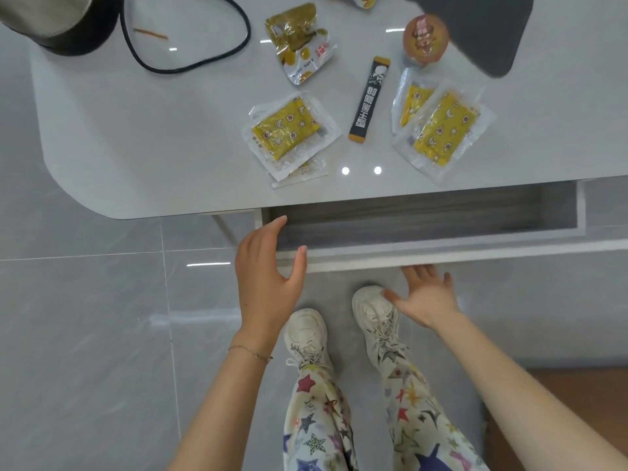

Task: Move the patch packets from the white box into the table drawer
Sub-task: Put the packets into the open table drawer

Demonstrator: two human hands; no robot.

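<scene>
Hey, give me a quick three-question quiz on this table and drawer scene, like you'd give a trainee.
1. True or false: the table drawer is pulled open.
2. Multiple choice: what lies on the tabletop between the two groups of yellow patch packets? A) a spoon B) a black stick sachet C) a pen
3. Fill in the blank: the left hand and the right hand, fingers spread, each hold ____.

Key: 1 true; 2 B; 3 nothing.
</scene>
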